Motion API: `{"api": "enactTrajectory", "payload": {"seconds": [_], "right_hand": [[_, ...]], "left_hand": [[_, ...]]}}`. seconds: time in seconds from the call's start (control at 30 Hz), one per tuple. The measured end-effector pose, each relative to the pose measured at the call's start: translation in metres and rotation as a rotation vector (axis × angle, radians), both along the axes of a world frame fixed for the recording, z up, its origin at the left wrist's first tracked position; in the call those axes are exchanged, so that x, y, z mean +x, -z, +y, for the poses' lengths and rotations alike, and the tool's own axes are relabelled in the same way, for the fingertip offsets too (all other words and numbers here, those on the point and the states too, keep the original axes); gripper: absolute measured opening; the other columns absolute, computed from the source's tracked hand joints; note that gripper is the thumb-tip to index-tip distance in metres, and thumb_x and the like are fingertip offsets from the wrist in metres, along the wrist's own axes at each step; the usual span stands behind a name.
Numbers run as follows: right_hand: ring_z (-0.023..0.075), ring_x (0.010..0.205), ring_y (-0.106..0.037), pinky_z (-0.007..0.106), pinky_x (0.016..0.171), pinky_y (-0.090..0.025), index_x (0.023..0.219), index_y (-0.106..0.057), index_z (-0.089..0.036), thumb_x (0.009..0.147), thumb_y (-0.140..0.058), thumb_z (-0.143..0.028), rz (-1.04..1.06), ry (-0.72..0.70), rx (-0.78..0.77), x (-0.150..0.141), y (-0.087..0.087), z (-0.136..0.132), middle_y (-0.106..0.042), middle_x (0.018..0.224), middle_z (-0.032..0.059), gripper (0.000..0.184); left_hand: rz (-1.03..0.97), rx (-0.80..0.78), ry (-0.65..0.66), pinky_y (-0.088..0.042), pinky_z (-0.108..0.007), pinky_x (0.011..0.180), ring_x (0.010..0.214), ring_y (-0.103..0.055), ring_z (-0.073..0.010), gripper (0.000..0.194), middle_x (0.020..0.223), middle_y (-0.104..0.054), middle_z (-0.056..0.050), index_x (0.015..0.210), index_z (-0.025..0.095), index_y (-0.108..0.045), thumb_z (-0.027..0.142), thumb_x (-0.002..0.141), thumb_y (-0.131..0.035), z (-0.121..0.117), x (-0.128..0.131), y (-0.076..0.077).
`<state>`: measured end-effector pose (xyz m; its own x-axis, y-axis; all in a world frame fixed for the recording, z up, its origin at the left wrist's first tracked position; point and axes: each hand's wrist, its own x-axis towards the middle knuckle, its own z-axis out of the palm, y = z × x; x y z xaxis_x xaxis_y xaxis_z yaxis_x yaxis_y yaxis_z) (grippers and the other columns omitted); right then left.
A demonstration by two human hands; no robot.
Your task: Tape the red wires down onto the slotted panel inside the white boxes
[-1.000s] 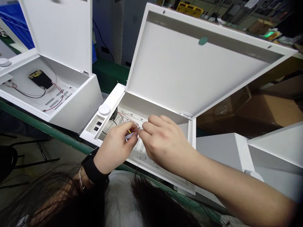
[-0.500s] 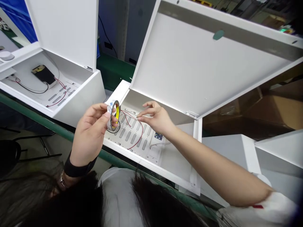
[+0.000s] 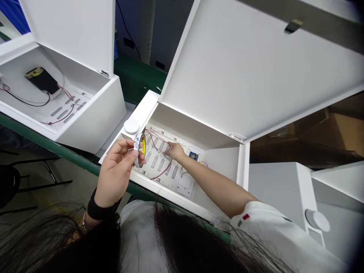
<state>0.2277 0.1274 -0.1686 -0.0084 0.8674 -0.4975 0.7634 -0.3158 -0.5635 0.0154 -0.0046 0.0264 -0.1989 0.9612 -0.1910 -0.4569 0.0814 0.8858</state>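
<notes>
The left hand (image 3: 115, 174) is up over the front edge of the open white cabinet (image 3: 243, 163), its fingers (image 3: 122, 146) closed around a roll of double-sided tape (image 3: 140, 151). The right arm (image 3: 216, 185) stretches across the cabinet, with the right hand (image 3: 174, 151) bent down inside, fingers (image 3: 168, 150) loosely curled and empty, right beside the red wires (image 3: 163, 172).

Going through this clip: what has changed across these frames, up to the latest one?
The left hand has drawn away from the right and lowered a tape roll, keeping its grip on it. The right hand has reached deeper into the cabinet, its fingertips now down at the slotted panel near the red wires. The open lid and neighbouring cabinet stayed as they were.
</notes>
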Motion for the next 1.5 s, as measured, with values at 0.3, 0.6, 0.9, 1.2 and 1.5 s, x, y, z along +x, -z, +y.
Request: {"api": "enactTrajectory", "payload": {"seconds": [0.3, 0.6, 0.9, 1.2, 1.5], "right_hand": [[0.0129, 0.051, -0.061, 0.021, 0.051, -0.047, 0.067, -0.063, -0.015, 0.061, -0.072, -0.006, 0.353, 0.433, -0.223, -0.008, 0.002, -0.013, -0.061, 0.052, -0.0021, 0.015], [0.0097, 0.051, -0.058, 0.02, 0.056, -0.049, 0.062, -0.062, -0.016, 0.056, -0.076, -0.006, 0.42, 0.365, -0.238, -0.009, 0.006, -0.012, -0.061, 0.052, -0.0041, 0.019], [0.0116, 0.062, -0.061, 0.022, 0.06, -0.045, 0.077, -0.069, -0.017, 0.061, -0.079, -0.018, 0.12, 0.013, -0.026, 0.001, 0.035, -0.013, -0.067, 0.067, -0.0024, 0.02], [0.0132, 0.07, -0.064, 0.022, 0.064, -0.043, 0.085, -0.07, -0.018, 0.069, -0.072, -0.017, -0.011, -0.057, 0.108, -0.008, 0.034, -0.026, -0.071, 0.076, -0.0001, 0.016], [0.0161, 0.083, -0.063, 0.025, 0.076, -0.043, 0.098, -0.067, -0.019, 0.079, -0.064, -0.017, -0.109, -0.174, 0.196, -0.015, 0.032, -0.041, -0.071, 0.089, 0.0033, 0.019]], "left_hand": [[0.003, -0.024, 0.069, -0.05, -0.031, 0.07, 0.077, -0.061, -0.0152, 0.02, 0.093, -0.06, -0.004, 0.1, 0.018, -0.058, 0.021, 0.083, -0.069, 0.003, -0.004, 0.0], [0.008, -0.031, 0.1, -0.049, -0.03, 0.069, 0.076, -0.061, -0.0139, 0.018, 0.095, -0.063, -0.004, 0.1, 0.02, -0.059, 0.021, 0.085, -0.068, 0.004, -0.006, 0.002], [0.018, -0.011, 0.101, -0.049, -0.029, 0.069, 0.077, -0.06, -0.0139, 0.018, 0.095, -0.061, -0.003, 0.101, 0.021, -0.06, 0.02, 0.085, -0.068, 0.003, -0.006, 0.003], [0.016, -0.039, 0.108, -0.049, -0.027, 0.073, 0.081, -0.061, -0.014, 0.017, 0.089, -0.059, -0.002, 0.101, 0.021, -0.06, 0.022, 0.086, -0.067, 0.003, -0.006, 0.003], [0.014, -0.029, 0.119, -0.049, -0.027, 0.075, 0.082, -0.06, -0.0126, 0.016, 0.095, -0.061, -0.003, 0.103, 0.022, -0.061, 0.021, 0.087, -0.066, 0.002, -0.008, 0.005]]}}
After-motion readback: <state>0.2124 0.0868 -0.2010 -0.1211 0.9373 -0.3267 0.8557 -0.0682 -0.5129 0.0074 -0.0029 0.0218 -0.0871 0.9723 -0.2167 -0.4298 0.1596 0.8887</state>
